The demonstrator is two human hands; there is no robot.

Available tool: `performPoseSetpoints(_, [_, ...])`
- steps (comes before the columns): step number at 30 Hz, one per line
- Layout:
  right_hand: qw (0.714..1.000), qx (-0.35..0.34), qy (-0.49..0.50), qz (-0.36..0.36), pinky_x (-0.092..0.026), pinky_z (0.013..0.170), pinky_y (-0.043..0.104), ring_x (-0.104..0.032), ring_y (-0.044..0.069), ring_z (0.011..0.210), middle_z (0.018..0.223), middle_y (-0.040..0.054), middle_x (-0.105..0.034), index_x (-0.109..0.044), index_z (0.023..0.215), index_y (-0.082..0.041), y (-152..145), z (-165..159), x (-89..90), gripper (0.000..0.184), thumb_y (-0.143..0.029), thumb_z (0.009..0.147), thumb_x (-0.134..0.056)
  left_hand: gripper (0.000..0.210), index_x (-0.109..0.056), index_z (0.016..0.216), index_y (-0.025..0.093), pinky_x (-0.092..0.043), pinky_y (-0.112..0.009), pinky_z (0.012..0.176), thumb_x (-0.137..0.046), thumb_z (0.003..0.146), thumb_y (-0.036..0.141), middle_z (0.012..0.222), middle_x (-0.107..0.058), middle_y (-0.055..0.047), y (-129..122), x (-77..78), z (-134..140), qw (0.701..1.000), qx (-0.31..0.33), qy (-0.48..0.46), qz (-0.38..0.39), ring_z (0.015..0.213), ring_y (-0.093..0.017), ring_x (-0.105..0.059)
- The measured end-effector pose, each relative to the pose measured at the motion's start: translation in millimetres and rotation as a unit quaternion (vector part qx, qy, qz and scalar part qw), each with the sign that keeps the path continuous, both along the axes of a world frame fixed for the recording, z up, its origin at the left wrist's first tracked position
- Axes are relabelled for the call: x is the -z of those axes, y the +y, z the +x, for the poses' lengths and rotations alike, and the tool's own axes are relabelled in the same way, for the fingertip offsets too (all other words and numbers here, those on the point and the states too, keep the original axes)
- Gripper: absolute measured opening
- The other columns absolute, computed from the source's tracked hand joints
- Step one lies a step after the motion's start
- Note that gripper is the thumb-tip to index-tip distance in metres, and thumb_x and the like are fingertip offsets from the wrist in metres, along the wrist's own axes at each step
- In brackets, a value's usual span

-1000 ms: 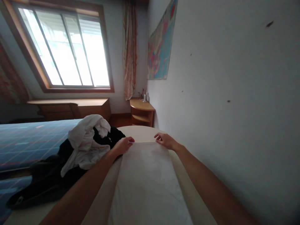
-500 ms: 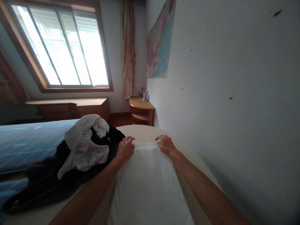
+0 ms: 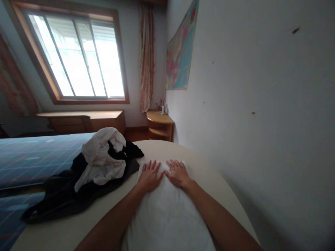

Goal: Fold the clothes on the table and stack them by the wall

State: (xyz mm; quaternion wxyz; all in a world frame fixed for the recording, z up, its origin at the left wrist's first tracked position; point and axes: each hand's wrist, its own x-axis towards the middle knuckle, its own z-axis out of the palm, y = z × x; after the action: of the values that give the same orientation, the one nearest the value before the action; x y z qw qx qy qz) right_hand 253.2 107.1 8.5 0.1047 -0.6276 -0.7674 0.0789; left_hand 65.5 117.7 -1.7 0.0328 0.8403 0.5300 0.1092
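A white cloth garment (image 3: 170,216) lies spread out in front of me on a cream, round-edged surface (image 3: 209,167). Its exact kind I cannot make out. Near its far edge my left hand (image 3: 150,176) rests flat on the fabric, fingers spread. Beside it, my right hand (image 3: 178,173) presses on the same cloth with its fingers stretched out. The two thumbs almost meet in the middle. Neither hand grips anything.
Left of my hands lies a heap of dark clothing (image 3: 68,198) with a crumpled white garment (image 3: 98,150) on top. Blue checked bedding (image 3: 39,157) extends beyond it. A plain wall (image 3: 261,146) runs along the right, and a small corner shelf (image 3: 161,118) stands at the back.
Both hands have let go of the cloth's far corners and moved inward. They now lie flat on the fabric, closer together. The view has shifted slightly left.
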Motion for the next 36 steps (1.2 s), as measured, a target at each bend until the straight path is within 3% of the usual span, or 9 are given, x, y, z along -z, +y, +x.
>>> performPoseSetpoints(6, [1.0, -0.013, -0.012, 0.017, -0.006, 0.12, 0.052, -0.022, 0.029, 0.149, 0.161, 0.0102, -0.03, -0.038, 0.152, -0.021, -33, -4, -5.4, 0.065, -0.056, 0.098, -0.036, 0.063, -0.035, 0.153, 0.021, -0.016, -0.054, 0.119, -0.034, 0.099, 0.053, 0.161, -0.029, -0.013, -33, 4.0, -4, 1.0, -0.006, -0.006, 0.012, 0.15, -0.034, -0.019])
performPoseSetpoints(9, [0.998, -0.015, -0.03, 0.045, -0.005, 0.119, 0.057, -0.019, 0.03, 0.149, 0.161, 0.0122, -0.029, -0.046, 0.147, -0.019, -58, -18, -21.4, 0.055, -0.046, 0.1, -0.036, 0.053, -0.043, 0.147, 0.018, -0.02, -0.052, 0.119, -0.037, 0.1, 0.042, 0.159, -0.033, -0.014, -41, 0.2, -6, 0.998, -0.014, -0.052, 0.03, 0.149, -0.032, -0.023])
performPoseSetpoints(12, [0.998, -0.045, -0.01, 0.039, -0.014, 0.117, 0.06, -0.027, 0.034, 0.146, 0.157, 0.0154, -0.037, -0.053, 0.141, -0.018, -103, -39, -34.5, 0.053, -0.048, 0.1, -0.039, 0.045, -0.052, 0.136, 0.015, -0.028, -0.042, 0.118, -0.025, 0.103, 0.027, 0.15, -0.047, -0.014, -43, -6.6, -11, 0.992, -0.003, -0.119, 0.05, 0.141, -0.024, -0.04])
performPoseSetpoints(15, [0.989, -0.145, 0.027, 0.016, -0.016, 0.116, 0.064, -0.029, 0.04, 0.145, 0.155, 0.0183, -0.038, -0.052, 0.142, -0.018, -160, -57, -29.7, 0.065, -0.062, 0.095, -0.044, 0.049, -0.052, 0.135, 0.017, -0.037, -0.032, 0.113, -0.015, 0.105, 0.026, 0.138, -0.059, -0.01, -45, -10.0, -20, 0.99, 0.029, -0.13, 0.04, 0.128, -0.017, -0.054])
performPoseSetpoints(18, [0.945, -0.317, 0.08, -0.008, -0.016, 0.117, 0.064, -0.024, 0.037, 0.147, 0.162, 0.0107, -0.027, -0.038, 0.151, -0.03, -200, -67, -8.8, 0.071, -0.071, 0.092, -0.042, 0.044, -0.05, 0.139, 0.02, -0.033, -0.034, 0.116, -0.025, 0.104, 0.03, 0.141, -0.059, -0.007, -50, -9.2, -28, 0.991, 0.078, -0.112, 0.014, 0.132, -0.017, -0.052])
performPoseSetpoints(20, [0.926, -0.365, 0.095, -0.02, -0.015, 0.117, 0.064, -0.023, 0.036, 0.148, 0.162, 0.0077, -0.027, -0.033, 0.153, -0.035, -209, -70, 5.6, 0.069, -0.071, 0.094, -0.04, 0.044, -0.05, 0.141, 0.018, -0.028, -0.041, 0.119, -0.035, 0.102, 0.032, 0.147, -0.053, -0.009, -56, -9.4, -28, 0.991, 0.094, -0.096, 0.0, 0.14, -0.022, -0.044])
performPoseSetpoints(24, [0.931, -0.351, 0.098, -0.014, -0.017, 0.118, 0.062, -0.027, 0.037, 0.146, 0.159, 0.01, -0.034, -0.036, 0.152, -0.032, -207, -73, 13.8, 0.074, -0.071, 0.09, -0.047, 0.047, -0.046, 0.145, 0.019, -0.022, -0.049, 0.12, -0.036, 0.102, 0.037, 0.158, -0.037, -0.01, -79, -15.6, -17, 0.996, 0.072, -0.055, 0.001, 0.148, -0.029, -0.026])
performPoseSetpoints(31, [0.935, -0.343, 0.087, 0.008, -0.031, 0.116, 0.039, -0.052, 0.025, 0.13, 0.139, 0.0086, -0.06, -0.059, 0.133, -0.024, -218, -32, -34.8, 0.044, -0.044, 0.094, -0.056, 0.053, -0.042, 0.149, 0.014, -0.027, -0.055, 0.117, -0.031, 0.105, 0.042, 0.16, -0.031, -0.017, -137, -8.0, -7, 0.999, 0.017, -0.034, 0.035, 0.149, -0.037, -0.021])
performPoseSetpoints(36, [0.948, -0.31, 0.057, -0.045, -0.018, 0.121, 0.051, -0.023, 0.031, 0.149, 0.162, 0.0097, -0.027, -0.036, 0.153, -0.028, -229, 17, -40.4, 0.064, -0.054, 0.096, -0.05, 0.055, -0.026, 0.157, 0.028, -0.029, -0.051, 0.119, -0.035, 0.104, 0.043, 0.164, -0.024, -0.006, -183, 4.3, -38, 0.982, 0.166, -0.029, 0.088, 0.15, -0.03, -0.02])
